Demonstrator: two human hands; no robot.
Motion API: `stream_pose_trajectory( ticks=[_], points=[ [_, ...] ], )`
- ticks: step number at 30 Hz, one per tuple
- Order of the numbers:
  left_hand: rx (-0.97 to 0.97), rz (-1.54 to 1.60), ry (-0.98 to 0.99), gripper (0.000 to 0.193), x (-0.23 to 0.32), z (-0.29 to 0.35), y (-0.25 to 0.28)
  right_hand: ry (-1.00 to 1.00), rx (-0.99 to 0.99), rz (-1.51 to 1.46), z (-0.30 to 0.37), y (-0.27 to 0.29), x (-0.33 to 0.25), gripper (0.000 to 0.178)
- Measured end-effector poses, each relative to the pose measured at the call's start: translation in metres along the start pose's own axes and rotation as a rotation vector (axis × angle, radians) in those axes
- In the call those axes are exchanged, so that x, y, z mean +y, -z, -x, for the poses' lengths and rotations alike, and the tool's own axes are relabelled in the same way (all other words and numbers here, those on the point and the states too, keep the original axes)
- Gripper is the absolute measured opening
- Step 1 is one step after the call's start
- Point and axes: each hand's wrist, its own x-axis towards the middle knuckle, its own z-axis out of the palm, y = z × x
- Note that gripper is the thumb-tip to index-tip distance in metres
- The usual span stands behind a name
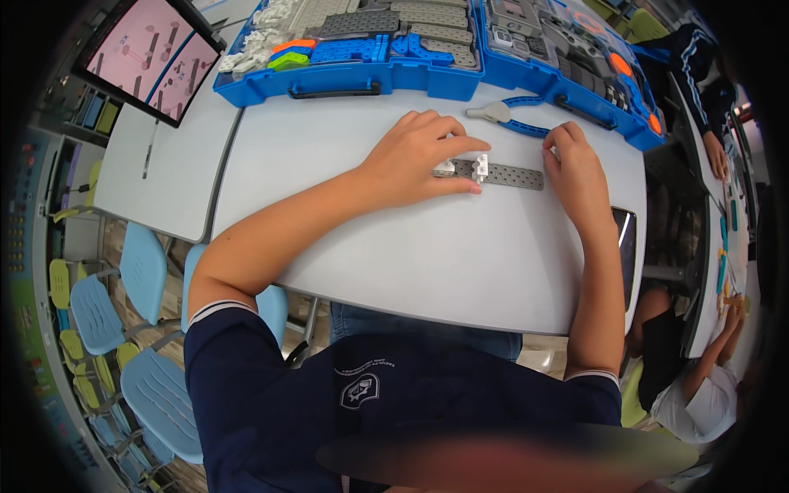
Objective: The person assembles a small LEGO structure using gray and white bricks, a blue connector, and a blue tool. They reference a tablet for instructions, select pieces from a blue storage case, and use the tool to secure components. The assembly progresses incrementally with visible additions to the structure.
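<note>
A grey perforated plastic beam (516, 176) lies on the white table in front of me, with a white connector piece (481, 168) standing on it. My left hand (413, 161) reaches in from the left, thumb and index finger closed on either side of that connector. Another white connector (445, 167) sits by the beam's left end, partly hidden by the same hand. Just off the beam's right end is my right hand (580, 171), its fingers bent and thumb drawn in as a pinch. Whatever lies between those fingertips is too small to make out.
Blue-handled pliers (514, 114) lie beyond the beam. Two blue cases (345, 86) of building parts line the far edge. A dark phone (626, 246) rests at the right edge. At the left stands a screen (148, 57) showing parts. Another person (694, 394) sits at the right.
</note>
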Motion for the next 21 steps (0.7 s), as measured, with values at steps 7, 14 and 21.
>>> stream_pose_trajectory(
  ticks=[7, 14, 21],
  points=[
    [-0.025, -0.009, 0.054, 0.037, -0.005, 0.001, 0.001, 0.041, -0.024, -0.308, -0.002, -0.001, 0.002, 0.014],
    [-0.004, 0.012, 0.076, 0.032, -0.008, -0.003, 0.003, 0.046, 0.007, -0.35, -0.002, 0.005, 0.015, 0.014],
    [-0.025, -0.003, 0.103, 0.034, -0.007, -0.005, 0.006, 0.148, -0.086, -0.555, -0.005, 0.016, 0.023, 0.01]
  ],
)
